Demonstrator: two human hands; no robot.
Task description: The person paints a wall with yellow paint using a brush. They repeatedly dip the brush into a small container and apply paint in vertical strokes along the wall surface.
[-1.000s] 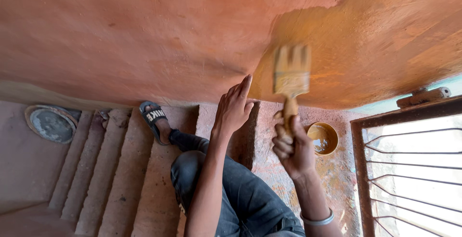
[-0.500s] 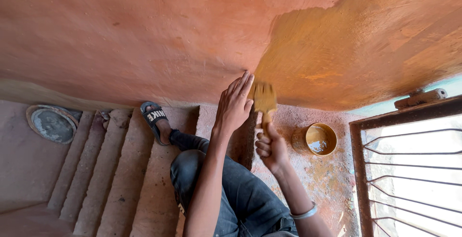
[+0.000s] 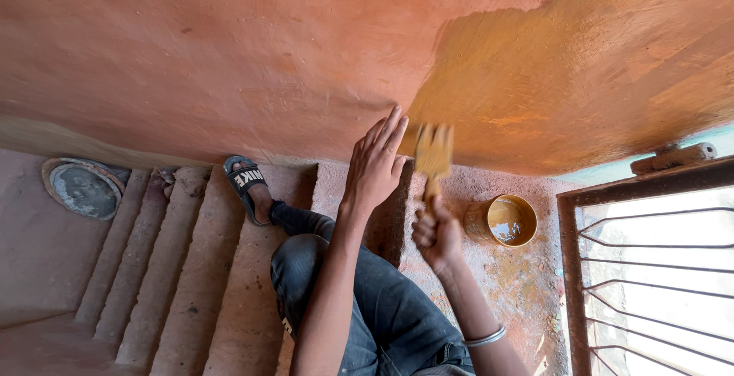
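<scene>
My right hand (image 3: 437, 237) grips the wooden handle of a flat paintbrush (image 3: 433, 153) whose ochre-loaded bristles touch the lower edge of the terracotta wall (image 3: 229, 55). The brush is blurred. My left hand (image 3: 375, 163) rests flat on the wall just left of the brush, fingers spread upward. A wet ochre-yellow patch (image 3: 581, 78) covers the wall's right part; the left part is dry reddish plaster. A small round tin of ochre paint (image 3: 505, 221) stands on the landing to the right of my right hand.
Reddish stone steps (image 3: 176, 269) descend at lower left. My leg in dark jeans ends in a foot with a black sandal (image 3: 246, 185) on a step. A round metal lid (image 3: 82, 187) lies at far left. A barred window frame (image 3: 650, 269) fills the lower right.
The brush has come down the ochre patch from high on the wall to its lower edge. My right hand dropped with it. My left hand stayed on the wall.
</scene>
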